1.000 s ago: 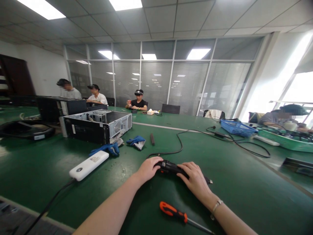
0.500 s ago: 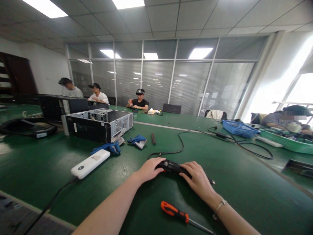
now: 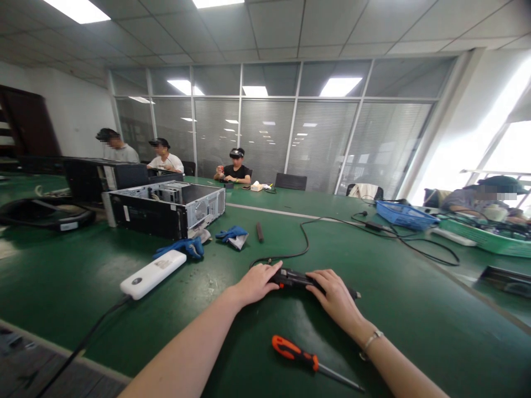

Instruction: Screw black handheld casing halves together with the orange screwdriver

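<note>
A black corded power screwdriver (image 3: 295,277) lies on the green table (image 3: 406,320), its metal tip pointing right. My left hand (image 3: 254,283) rests on its left end, fingers curled over it. My right hand (image 3: 335,296) covers its right half, fingers wrapped on the body. Its black cable (image 3: 305,243) runs away across the table. An orange-handled screwdriver (image 3: 295,353) lies nearer me, between my forearms, touched by neither hand.
A white power strip (image 3: 152,273), blue gloves (image 3: 185,248) and an open computer case (image 3: 166,208) sit to the left. A blue basket (image 3: 400,215) and a green tray (image 3: 481,237) stand at right. Several other people sit at the far side and at right.
Both hands keep their hold on the black tool; they and the tool sit slightly higher in the picture as the view shifts a little. Nothing else has moved.
</note>
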Demonstrator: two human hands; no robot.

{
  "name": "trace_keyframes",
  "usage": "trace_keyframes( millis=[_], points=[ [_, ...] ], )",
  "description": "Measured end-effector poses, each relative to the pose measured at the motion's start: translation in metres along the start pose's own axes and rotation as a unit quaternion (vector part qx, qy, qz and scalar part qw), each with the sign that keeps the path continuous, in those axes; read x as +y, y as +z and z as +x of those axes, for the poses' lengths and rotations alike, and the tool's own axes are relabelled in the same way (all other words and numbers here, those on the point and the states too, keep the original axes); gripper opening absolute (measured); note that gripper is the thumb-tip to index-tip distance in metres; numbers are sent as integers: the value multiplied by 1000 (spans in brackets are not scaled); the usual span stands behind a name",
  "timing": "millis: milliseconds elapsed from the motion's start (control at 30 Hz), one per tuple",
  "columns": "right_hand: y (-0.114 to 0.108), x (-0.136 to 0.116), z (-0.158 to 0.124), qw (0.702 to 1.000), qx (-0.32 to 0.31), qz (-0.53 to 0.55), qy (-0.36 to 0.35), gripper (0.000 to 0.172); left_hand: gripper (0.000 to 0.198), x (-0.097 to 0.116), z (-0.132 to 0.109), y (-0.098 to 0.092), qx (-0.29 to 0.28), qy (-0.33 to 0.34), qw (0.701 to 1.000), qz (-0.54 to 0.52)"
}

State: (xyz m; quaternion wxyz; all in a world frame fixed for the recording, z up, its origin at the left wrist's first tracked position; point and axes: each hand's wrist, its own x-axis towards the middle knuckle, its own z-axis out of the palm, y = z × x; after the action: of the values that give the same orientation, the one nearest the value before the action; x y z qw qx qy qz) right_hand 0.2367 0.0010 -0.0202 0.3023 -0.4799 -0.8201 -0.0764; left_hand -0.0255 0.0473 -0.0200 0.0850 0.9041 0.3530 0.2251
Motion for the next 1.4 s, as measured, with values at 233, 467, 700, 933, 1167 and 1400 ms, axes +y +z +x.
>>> trace_keyframes(
  millis=[233, 467, 700, 933, 1167, 1400],
  points=[
    [1, 3, 0, 1000, 1, -4, 9, 26, 65, -1, -1, 3, 12, 10, 999, 32],
    [4, 6, -1, 1000, 21, 0, 7, 26, 65, -2, 1, 8, 9, 1, 999, 42],
    [6, 9, 0, 999, 12, 19, 26, 26, 65, -3, 3, 9, 0, 5, 998, 64],
    [4, 8, -1, 999, -14, 25, 26, 27, 63, -1, 4, 9, 7, -15, 999, 38],
    [2, 4, -5, 999, -27, 31, 30, 22, 49, 4, -3, -3, 53, -8, 995, -88],
    [-14, -30, -7, 998, 12, 56, 13, 23, 38, 9, -2, -3, 54, -15, 993, -104]
  ],
)
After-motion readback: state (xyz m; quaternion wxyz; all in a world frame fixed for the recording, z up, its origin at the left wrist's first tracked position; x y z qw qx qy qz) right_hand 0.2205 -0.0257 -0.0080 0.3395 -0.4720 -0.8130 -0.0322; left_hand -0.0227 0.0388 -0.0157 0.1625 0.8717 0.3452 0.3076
